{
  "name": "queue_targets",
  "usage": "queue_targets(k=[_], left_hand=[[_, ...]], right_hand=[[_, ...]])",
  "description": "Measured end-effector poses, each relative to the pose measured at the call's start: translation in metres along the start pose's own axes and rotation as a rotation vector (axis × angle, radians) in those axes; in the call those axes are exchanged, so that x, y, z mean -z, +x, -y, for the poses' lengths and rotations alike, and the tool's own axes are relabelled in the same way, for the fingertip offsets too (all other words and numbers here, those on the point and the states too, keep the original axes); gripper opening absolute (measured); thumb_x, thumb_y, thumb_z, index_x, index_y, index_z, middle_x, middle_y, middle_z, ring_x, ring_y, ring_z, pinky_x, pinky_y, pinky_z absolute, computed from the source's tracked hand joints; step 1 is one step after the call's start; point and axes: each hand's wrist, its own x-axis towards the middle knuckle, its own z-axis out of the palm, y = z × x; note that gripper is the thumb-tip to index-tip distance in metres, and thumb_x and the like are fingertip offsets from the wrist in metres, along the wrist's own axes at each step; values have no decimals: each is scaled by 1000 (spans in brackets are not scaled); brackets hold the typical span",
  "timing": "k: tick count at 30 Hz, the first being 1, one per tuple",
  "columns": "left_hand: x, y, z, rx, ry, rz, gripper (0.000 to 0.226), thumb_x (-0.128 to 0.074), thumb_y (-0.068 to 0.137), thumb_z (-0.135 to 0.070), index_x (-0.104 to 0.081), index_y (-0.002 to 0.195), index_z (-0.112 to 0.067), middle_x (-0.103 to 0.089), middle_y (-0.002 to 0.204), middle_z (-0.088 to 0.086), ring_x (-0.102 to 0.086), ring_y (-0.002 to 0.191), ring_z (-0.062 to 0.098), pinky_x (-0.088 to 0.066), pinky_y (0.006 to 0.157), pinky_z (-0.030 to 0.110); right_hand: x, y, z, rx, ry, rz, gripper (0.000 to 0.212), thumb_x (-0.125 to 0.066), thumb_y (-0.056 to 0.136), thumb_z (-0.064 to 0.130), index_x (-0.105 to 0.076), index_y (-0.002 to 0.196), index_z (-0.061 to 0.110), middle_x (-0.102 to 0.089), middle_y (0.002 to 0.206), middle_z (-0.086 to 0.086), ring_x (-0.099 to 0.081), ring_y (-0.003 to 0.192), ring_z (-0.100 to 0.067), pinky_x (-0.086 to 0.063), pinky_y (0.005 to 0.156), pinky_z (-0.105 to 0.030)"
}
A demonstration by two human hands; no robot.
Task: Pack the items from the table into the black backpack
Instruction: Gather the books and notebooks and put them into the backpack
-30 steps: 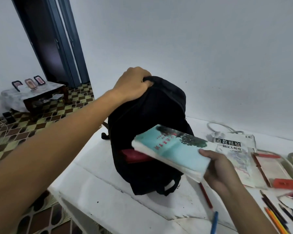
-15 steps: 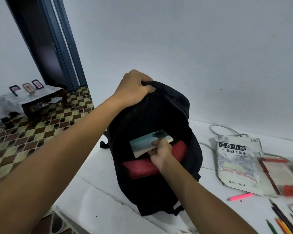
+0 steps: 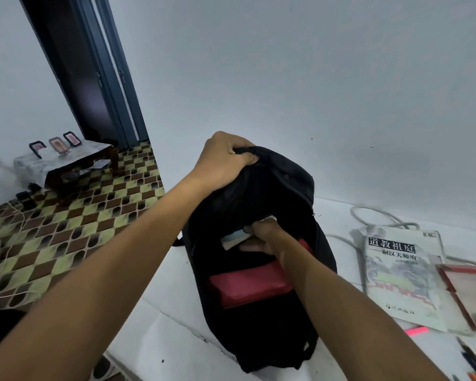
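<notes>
Two hands at the backpack (image 3: 275, 193) on the surface (image 3: 176, 339): left (image 3: 223, 158) clenches its top rim, right (image 3: 261, 237) pinches the book (image 3: 232, 239) inside; advise keeping the mouth wide and sliding it flat behind the red item (image 3: 248, 284).

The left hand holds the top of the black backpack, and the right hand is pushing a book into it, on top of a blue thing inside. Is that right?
Almost. The thing inside the black backpack is red, not blue, as the head view shows. The left hand does hold the backpack's top, and the right hand is pushing the book in.
</notes>
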Motion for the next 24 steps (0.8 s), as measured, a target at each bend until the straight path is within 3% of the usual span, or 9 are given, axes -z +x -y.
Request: queue_targets(k=[3, 5, 8, 10, 13, 15, 18, 21, 24], left_hand=[[-1, -2, 8, 51, -31, -33, 13, -67, 85, -9, -76, 90, -18, -73, 85, -3, -68, 79, 7, -50, 71, 14], [-9, -7, 13, 84, -80, -21, 14, -67, 85, -8, -76, 89, -18, -74, 84, -3, -69, 77, 7, -52, 72, 16], [-27, -12, 17, 138, -152, -16, 16, -68, 84, -7, -75, 81, -21, -73, 78, -5, -69, 71, 6, -53, 71, 18], [-38, -11, 15, 162, -186, -4, 19, -68, 83, -6, -74, 77, -23, -72, 74, -6, -68, 67, 5, -53, 69, 17], [-50, -10, 12, 208, -234, 22, 13, -69, 83, -7, -75, 84, -18, -73, 81, 2, -68, 73, 14, -53, 75, 24], [-57, -10, 11, 222, -245, 34, 11, -69, 83, -7, -75, 87, -15, -73, 82, 4, -68, 73, 16, -53, 76, 26], [-64, -14, 11, 232, -244, 57, 12, -69, 83, -7, -74, 83, -17, -73, 73, -3, -68, 65, 8, -54, 66, 17], [-66, -19, 11, 252, -254, 68, 13, -69, 83, -6, -74, 83, -18, -73, 69, -6, -67, 62, 5, -53, 61, 11], [-66, -26, 14, 277, -263, 83, 11, -69, 83, -8, -75, 87, -17, -75, 75, -3, -69, 68, 9, -54, 65, 15]], right_hand=[[14, -45, -4, 106, -378, 56, 26, -58, 91, 1, -48, 115, 1, -58, 111, -23, -64, 81, -30, -57, 80, -45], [38, -86, -8, 210, -478, 187, 22, -58, 90, -1, -54, 112, -1, -63, 103, -26, -68, 80, -33, -58, 79, -44], [91, -142, 0, 368, -497, 320, 19, -53, 90, -5, -65, 103, 2, -71, 97, -22, -72, 75, -30, -58, 61, -31], [133, -161, 7, 511, -425, 69, 19, -51, 90, -7, -67, 94, 0, -72, 83, -20, -69, 56, -24, -48, 44, -23], [205, -151, 7, 620, -410, -440, 20, -48, 88, -6, -66, 92, -1, -69, 68, -15, -62, 48, -24, -37, 38, -20], [245, -133, -6, 545, -518, -624, 21, -48, 84, -5, -66, 93, -1, -69, 72, -13, -65, 55, -26, -44, 44, -23], [285, -104, -28, 491, -890, -760, 22, -54, 83, -1, -72, 94, 6, -72, 93, -14, -67, 86, -29, -50, 74, -30], [295, -83, -30, 501, -1096, -681, 30, -62, 85, 11, -66, 114, 7, -65, 117, -13, -56, 112, -29, -40, 94, -33], [298, -62, -17, 420, -1270, -632, 60, -68, 83, 37, -50, 133, 9, -47, 137, -12, -34, 132, -32, -29, 107, -40]])
